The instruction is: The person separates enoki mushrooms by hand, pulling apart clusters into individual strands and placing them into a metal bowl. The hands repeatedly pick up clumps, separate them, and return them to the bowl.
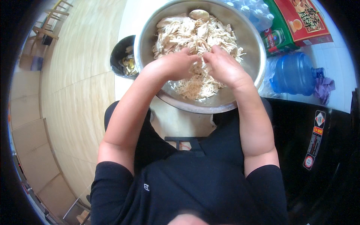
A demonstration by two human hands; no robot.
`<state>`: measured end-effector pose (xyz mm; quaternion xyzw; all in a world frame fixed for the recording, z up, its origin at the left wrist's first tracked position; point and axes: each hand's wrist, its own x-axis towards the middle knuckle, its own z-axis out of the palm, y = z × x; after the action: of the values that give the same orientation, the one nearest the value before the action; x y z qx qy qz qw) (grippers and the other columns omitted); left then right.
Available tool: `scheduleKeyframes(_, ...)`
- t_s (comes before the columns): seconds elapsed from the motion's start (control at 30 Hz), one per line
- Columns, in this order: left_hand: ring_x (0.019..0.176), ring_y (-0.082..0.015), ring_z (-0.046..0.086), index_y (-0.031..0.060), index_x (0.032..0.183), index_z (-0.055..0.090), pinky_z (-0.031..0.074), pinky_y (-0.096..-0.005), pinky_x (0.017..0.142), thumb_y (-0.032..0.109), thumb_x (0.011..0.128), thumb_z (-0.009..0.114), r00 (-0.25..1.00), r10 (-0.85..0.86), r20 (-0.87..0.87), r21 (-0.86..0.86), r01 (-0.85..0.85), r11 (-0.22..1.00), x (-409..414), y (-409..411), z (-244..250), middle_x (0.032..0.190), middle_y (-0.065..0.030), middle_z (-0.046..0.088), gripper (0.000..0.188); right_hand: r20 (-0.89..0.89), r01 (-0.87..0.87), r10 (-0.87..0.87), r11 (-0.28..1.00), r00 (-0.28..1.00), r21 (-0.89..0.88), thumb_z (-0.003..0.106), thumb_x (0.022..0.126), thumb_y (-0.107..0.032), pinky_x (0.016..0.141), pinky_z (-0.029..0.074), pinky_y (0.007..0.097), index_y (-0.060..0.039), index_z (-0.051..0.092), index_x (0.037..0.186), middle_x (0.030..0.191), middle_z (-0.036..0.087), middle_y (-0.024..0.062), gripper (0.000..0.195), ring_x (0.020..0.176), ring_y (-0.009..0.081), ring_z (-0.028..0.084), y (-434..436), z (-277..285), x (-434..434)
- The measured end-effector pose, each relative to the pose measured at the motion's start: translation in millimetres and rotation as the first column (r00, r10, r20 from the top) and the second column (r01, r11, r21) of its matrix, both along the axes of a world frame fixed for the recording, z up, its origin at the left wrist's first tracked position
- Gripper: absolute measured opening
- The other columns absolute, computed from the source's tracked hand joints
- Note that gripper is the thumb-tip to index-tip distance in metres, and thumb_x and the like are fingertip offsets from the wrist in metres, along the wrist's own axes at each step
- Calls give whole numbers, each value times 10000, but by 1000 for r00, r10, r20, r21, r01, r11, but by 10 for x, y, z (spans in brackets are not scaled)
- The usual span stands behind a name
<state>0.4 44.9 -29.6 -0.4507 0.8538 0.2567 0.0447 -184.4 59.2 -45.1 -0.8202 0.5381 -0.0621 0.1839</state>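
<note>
A wide stainless steel basin [250, 59] stands before me with a heap of pale shredded meat, likely chicken [177, 33], in it. Bigger, coarser pieces lie at the far side; a finer pile [194, 87] is at the near side. One smooth, pale oval piece [199, 14] rests at the far edge of the heap. My left hand [178, 64] and my right hand [224, 67] are close together over the middle, fingertips curled and pinching shreds between them. The fingertips partly hide what they pinch.
Left of the basin is a black bin [116, 60] with scraps inside. On the right are a blue water jug [294, 73], a purple cloth [324, 89], a green carton [277, 33], a red box [306, 19] and wrapped plastic bottles [257, 12]. A wooden chair [46, 24] stands far left.
</note>
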Motion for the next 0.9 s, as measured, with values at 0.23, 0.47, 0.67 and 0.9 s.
scheduleKeyframes(0.23,1029,-340,590,67,1108,591,490,-428,884,43,794,621,967,-220,132,-40,227,973,-122,10,-106,1136,-169,569,316,42,88,-90,995,995,40,561,765,-4,816,505,406,-30,682,894,892,656,201,179,869,320,648,-81,98,2)
scheduleKeyframes(0.47,1028,-283,601,62,1081,625,470,-407,920,83,837,619,965,-208,160,341,144,929,-44,16,208,1104,-139,629,244,156,-144,92,921,983,363,640,731,-92,685,503,349,-44,672,934,763,658,150,210,709,240,638,96,272,-136)
scheduleKeyframes(0.67,1090,-287,566,82,1166,592,447,-407,966,109,862,595,975,-175,134,136,157,978,-20,-22,56,1158,-137,595,306,160,187,-195,980,968,64,584,843,-170,782,501,380,-91,684,1015,930,671,164,215,847,288,652,15,361,-277)
scheduleKeyframes(0.9,998,-309,598,67,1022,657,444,-419,949,66,823,529,810,-447,381,217,392,894,-179,129,-183,1031,-178,631,237,131,154,-164,985,978,79,569,848,-198,797,496,414,-84,682,943,878,665,168,187,859,316,648,74,326,-276)
